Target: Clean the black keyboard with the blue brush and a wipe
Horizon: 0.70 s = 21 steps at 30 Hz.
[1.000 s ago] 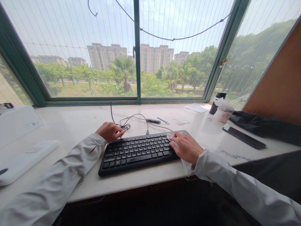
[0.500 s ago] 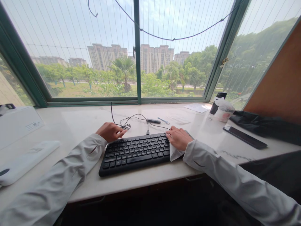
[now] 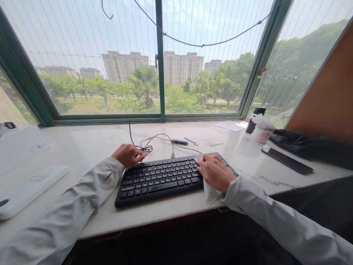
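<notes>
A black keyboard [image 3: 162, 179] lies slightly askew on the marble-patterned counter. My left hand [image 3: 128, 155] is closed at its far left corner, steadying that edge, with the fingertips partly hidden. On the right part of the keys, my right hand [image 3: 216, 172] presses a white wipe [image 3: 210, 194], which hangs out below the palm toward the near edge. The hand and wipe cover some of the right-hand keys. Just behind the keyboard is a bundled black cable [image 3: 147, 148] with a USB plug [image 3: 173, 155] pointing at its back edge.
Behind the cable lie a small dark stick-shaped object [image 3: 179, 142] and a thin blue tool [image 3: 191, 141]. To the right are a phone [image 3: 286, 160], a bagged cup [image 3: 261, 132], a dark bottle [image 3: 255, 120] and black cloth [image 3: 309, 145]. White boxes [image 3: 20, 147] stand at left.
My right hand has slid with the wipe rightward and toward me over the keyboard, uncovering more of its far right corner. My left hand stays at the far left corner.
</notes>
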Each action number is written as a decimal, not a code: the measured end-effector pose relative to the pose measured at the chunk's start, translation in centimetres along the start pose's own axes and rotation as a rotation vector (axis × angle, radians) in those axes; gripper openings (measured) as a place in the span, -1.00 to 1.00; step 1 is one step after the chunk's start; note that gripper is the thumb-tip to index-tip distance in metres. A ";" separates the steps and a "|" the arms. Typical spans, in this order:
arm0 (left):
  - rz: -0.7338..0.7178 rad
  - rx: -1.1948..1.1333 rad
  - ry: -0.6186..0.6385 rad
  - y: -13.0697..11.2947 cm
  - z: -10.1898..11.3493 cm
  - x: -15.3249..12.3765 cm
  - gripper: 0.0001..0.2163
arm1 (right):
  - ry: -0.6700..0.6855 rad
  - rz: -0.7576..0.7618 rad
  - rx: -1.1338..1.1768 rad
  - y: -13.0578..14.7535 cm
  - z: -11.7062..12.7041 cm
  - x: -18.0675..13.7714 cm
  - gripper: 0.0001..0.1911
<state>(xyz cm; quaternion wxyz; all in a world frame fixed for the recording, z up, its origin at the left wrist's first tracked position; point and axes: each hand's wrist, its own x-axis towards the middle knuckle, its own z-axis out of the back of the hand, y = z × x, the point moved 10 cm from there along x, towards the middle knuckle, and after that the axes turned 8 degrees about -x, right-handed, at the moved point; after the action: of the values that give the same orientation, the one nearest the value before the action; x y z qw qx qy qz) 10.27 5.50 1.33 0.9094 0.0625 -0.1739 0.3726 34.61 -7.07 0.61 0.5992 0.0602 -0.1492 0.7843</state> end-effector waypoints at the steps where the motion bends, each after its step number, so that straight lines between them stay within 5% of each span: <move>1: 0.000 0.001 0.002 0.0 0.0 0.0 -0.49 | -0.003 0.003 0.007 0.0 0.1 -0.4 -0.78; 10: 0.020 -0.007 0.012 0.3 -0.2 0.0 -0.50 | -0.075 0.070 0.091 0.1 0.9 -3.9 -0.80; 21: 0.001 0.016 0.005 0.1 -0.1 0.1 -0.49 | -0.195 0.254 0.049 -0.5 1.3 -4.4 -0.77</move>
<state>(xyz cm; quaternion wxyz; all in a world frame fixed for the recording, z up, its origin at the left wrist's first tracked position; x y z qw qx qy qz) 10.26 5.63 1.24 0.9092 0.0688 -0.1685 0.3746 36.18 -11.41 0.73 0.4764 0.1312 -0.1940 0.8474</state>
